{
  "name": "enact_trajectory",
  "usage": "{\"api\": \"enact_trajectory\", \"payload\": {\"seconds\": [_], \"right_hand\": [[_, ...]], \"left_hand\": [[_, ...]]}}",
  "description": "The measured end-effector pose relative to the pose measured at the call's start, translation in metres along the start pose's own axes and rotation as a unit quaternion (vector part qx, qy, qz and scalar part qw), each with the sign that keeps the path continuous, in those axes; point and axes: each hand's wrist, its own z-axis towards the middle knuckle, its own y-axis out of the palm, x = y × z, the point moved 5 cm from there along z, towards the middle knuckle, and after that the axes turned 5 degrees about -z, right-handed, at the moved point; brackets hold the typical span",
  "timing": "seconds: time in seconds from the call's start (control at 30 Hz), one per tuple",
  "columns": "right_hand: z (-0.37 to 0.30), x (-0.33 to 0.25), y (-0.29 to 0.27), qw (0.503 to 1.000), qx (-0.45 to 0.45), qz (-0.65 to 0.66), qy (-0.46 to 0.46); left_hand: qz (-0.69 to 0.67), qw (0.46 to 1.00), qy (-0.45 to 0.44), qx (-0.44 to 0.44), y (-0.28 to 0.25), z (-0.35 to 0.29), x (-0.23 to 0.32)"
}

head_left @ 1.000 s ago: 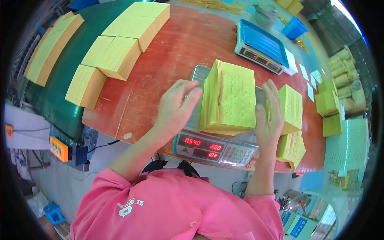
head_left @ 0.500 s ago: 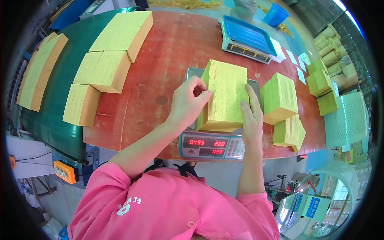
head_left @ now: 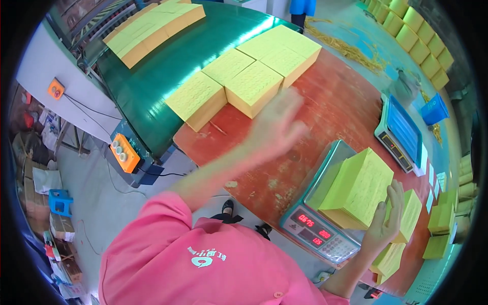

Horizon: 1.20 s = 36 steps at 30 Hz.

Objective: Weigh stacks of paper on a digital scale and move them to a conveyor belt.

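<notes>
A tall stack of yellow paper sheets [head_left: 358,188] stands on the pan of a digital scale [head_left: 325,236] with lit red digits. My right hand [head_left: 387,213] is upright at the stack's right side, fingers stretched and nothing gripped; whether it touches the sheets is unclear. My left hand [head_left: 279,122] is smeared by motion over the red tabletop [head_left: 259,168]. Its thumb stands apart from the fingers, and no item shows in it. Just beyond it lies a group of yellow paper stacks [head_left: 252,84] with wavy-patterned tops.
More yellow stacks [head_left: 152,30] lie across the green surface [head_left: 147,91]. Right of the scale are further paper stacks [head_left: 406,218]. A second scale with a blue tray [head_left: 401,127] sits at the far right. An orange button box [head_left: 124,152] hangs at the green surface's near end.
The view has turned left. My left hand has left the stack on the scale and swung toward the left-hand stacks. My right hand stays beside the weighed stack, and the scale's digits differ.
</notes>
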Motion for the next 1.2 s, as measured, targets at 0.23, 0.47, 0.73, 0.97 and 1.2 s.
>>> {"api": "enact_trajectory", "payload": {"seconds": [0.23,0.47,0.73,0.97,1.2], "right_hand": [[-0.019,-0.091,0.109,0.966,-0.163,0.199,-0.042],[-0.026,-0.124,0.144,0.949,-0.187,0.254,0.015],[0.001,-0.111,0.195,0.969,-0.136,0.203,0.022],[-0.048,-0.091,0.224,0.905,-0.366,0.194,0.096],[-0.083,-0.104,0.204,0.910,-0.375,0.160,0.069]], "left_hand": [[0.294,0.942,-0.104,-0.123,-0.011,0.052,-0.188],[0.276,0.939,0.023,-0.202,0.000,0.057,-0.201],[-0.013,0.888,0.206,-0.411,-0.006,-0.040,-0.067],[-0.035,0.932,0.136,-0.334,-0.104,-0.113,-0.036],[-0.374,0.693,-0.616,0.006,-0.093,-0.305,-0.082]]}}
